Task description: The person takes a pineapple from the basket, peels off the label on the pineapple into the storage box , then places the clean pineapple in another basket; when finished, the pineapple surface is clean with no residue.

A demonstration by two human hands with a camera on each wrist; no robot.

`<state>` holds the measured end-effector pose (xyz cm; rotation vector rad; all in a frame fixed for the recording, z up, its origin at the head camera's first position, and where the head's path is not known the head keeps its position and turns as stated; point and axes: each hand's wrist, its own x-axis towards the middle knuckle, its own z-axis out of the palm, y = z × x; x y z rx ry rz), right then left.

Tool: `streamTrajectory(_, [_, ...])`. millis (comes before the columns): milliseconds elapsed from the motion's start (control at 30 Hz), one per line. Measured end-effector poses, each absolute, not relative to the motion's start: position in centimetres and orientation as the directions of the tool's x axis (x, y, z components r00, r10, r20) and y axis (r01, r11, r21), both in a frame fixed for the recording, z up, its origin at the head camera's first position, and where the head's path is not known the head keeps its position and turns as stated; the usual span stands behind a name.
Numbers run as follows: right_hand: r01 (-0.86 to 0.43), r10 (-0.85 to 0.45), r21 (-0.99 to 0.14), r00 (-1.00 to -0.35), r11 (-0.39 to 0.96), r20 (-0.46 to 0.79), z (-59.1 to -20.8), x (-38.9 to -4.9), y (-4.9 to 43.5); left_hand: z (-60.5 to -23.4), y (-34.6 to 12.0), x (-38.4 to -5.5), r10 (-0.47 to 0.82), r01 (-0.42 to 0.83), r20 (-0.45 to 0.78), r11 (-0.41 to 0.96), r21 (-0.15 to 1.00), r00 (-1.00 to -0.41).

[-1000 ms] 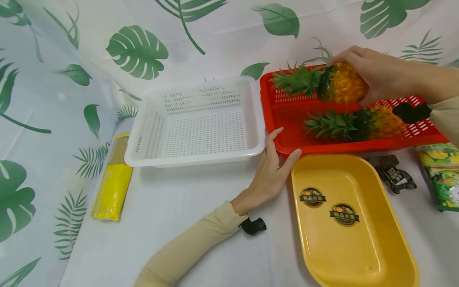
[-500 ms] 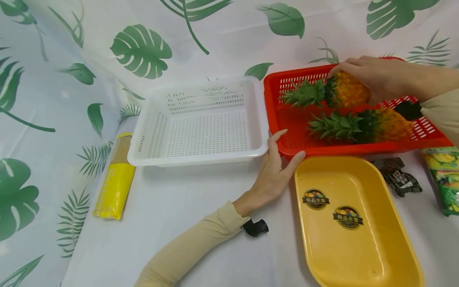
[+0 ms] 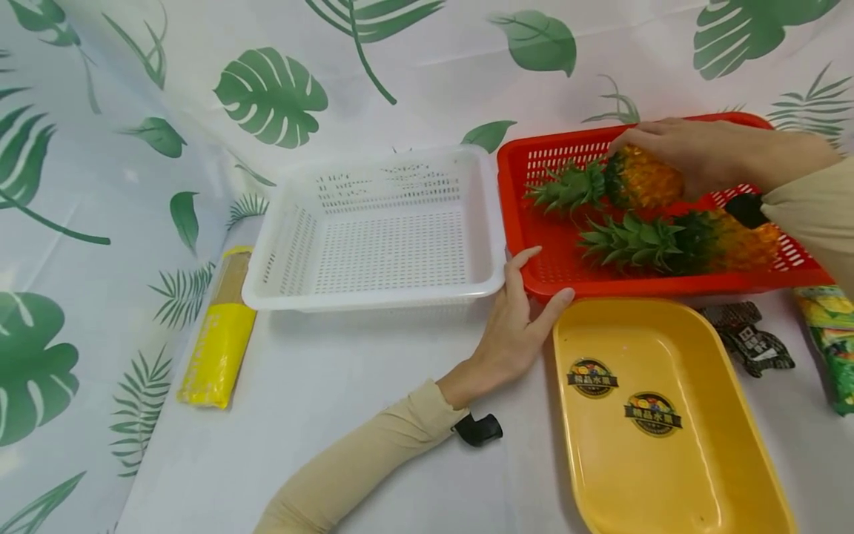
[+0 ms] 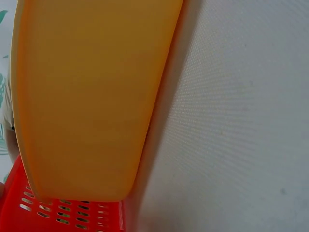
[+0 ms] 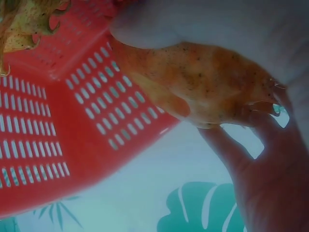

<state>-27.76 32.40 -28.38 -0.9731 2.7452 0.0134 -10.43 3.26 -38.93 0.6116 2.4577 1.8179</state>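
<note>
My right hand [image 3: 710,156] grips a pineapple [image 3: 643,178] by its orange body from above, inside the red basket [image 3: 514,215]. The pineapple's leafy green crown points left. In the right wrist view, fingers wrap around the pineapple [image 5: 193,82] beside the basket's slotted wall. Lying in front of it, a second pineapple [image 3: 694,241] has its crown to the left too and is partly behind the right wrist's black strap. My left hand [image 3: 510,337] spreads its index finger and thumb at the red basket's near left corner, the thumb close to the yellow tray [image 3: 667,475].
A white basket [image 3: 373,300] stands left of the red one, their rims close together. Far left lies a yellow packet [image 3: 220,348]. Beyond the yellow tray are a crumpled black wrapper [image 3: 754,345] and a green printed bag [image 3: 830,341]. A leaf-print cloth [image 3: 414,89] hangs behind.
My right hand has lowered its pineapple deeper into the red basket, towards the other pineapple. The left hand keeps its place at the corner. The whole head view has shifted slightly.
</note>
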Motion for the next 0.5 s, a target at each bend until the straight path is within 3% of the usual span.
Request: streamTrajectory(500, [-0.540,-0.569,-0.180,-0.772,0.822,-0.283,-28.80,-28.77,32.99,-39.09,3.25,-10.43,0.326,0.304,0.220,0.234,0.924,-0.920])
